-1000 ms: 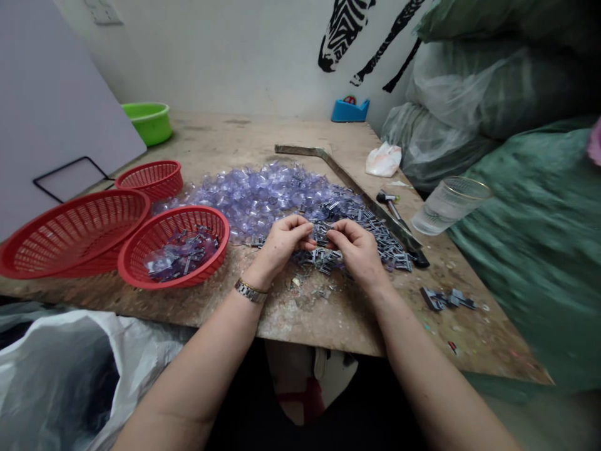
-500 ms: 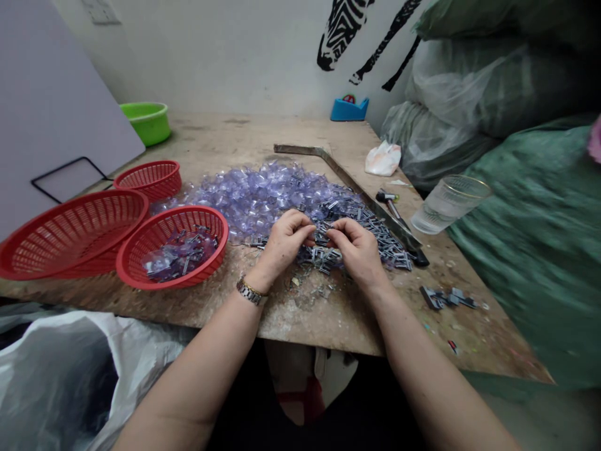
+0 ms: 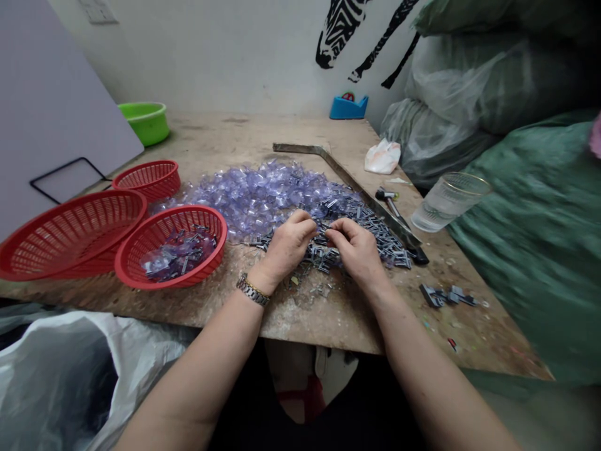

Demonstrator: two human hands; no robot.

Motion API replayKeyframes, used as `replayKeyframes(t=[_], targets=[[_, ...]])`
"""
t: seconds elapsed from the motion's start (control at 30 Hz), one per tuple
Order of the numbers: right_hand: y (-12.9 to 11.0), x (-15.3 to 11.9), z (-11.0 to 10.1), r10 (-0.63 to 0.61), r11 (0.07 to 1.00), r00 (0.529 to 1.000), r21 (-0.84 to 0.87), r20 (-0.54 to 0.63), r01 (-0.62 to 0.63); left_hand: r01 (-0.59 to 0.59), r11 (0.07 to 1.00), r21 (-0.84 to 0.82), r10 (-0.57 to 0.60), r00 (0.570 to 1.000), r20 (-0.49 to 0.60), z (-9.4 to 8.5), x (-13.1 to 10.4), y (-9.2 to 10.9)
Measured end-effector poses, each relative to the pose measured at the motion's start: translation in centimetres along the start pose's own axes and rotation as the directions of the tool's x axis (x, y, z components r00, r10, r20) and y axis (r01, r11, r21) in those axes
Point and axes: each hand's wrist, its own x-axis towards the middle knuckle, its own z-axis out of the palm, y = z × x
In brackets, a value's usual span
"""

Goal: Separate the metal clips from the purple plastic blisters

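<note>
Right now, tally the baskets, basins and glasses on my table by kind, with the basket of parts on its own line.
Red basket with parts: 1
Other red baskets: 2
Green basin: 1
Drinking glass: 1
Total: 5

Glass (image 3: 441, 203) right of baskets (image 3: 171, 275)

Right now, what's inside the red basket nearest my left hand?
The red basket holds a loose heap of clear purplish pieces mixed with grey parts. The heap covers whatever lies underneath, so I can't tell what's there.
</note>
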Motion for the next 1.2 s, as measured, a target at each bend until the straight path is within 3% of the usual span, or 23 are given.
replayKeyframes(t=[0.33,0.43,0.57,0.7,0.8,0.9,1.03,1.1,1.2], targets=[[-0.6,-0.4,0.0,-0.190,0.920,0.980,-0.359,-0.053,0.159,-0.090,0.992,0.090,0.078,0.989,0.127,0.3,0.0,0.3],[-0.4,-0.3,-0.1,-0.154,0.936,0.987,-0.326,-0.037,0.134,-0.102,0.991,0.084,0.089,0.985,0.148,0.3,0.0,0.2],[0.2,0.0,-0.4,-0.040,0.990,0.999,-0.137,0.010,0.041,-0.084,0.996,0.031,0.081,0.991,0.109,0.6,-0.1,0.1],[0.5,0.1,-0.4,0.016,0.999,1.000,0.038,0.003,-0.016,-0.019,0.995,-0.102,0.017,1.000,-0.019,1.1,-0.1,0.2],[0.2,0.0,-0.4,-0.039,0.999,0.997,0.019,-0.063,0.040,0.071,0.972,-0.223,-0.084,0.995,-0.049,1.1,0.0,0.5],[-0.4,-0.3,-0.3,-0.148,0.988,0.984,-0.058,-0.102,0.143,0.228,0.895,-0.385,-0.237,0.971,0.024,0.8,0.0,0.9],[-0.7,-0.5,-0.1,-0.261,0.962,0.962,-0.108,-0.081,0.252,0.429,0.702,-0.568,-0.372,0.901,0.222,0.5,0.1,1.2],[-0.7,-0.5,-0.1,-0.265,0.960,0.962,-0.116,-0.067,0.256,0.448,0.673,-0.588,-0.371,0.893,0.256,0.4,0.1,1.2],[-0.3,-0.5,0.0,-0.238,0.963,0.969,-0.146,-0.059,0.227,0.424,0.710,-0.561,-0.349,0.905,0.242,0.4,0.2,1.0]])
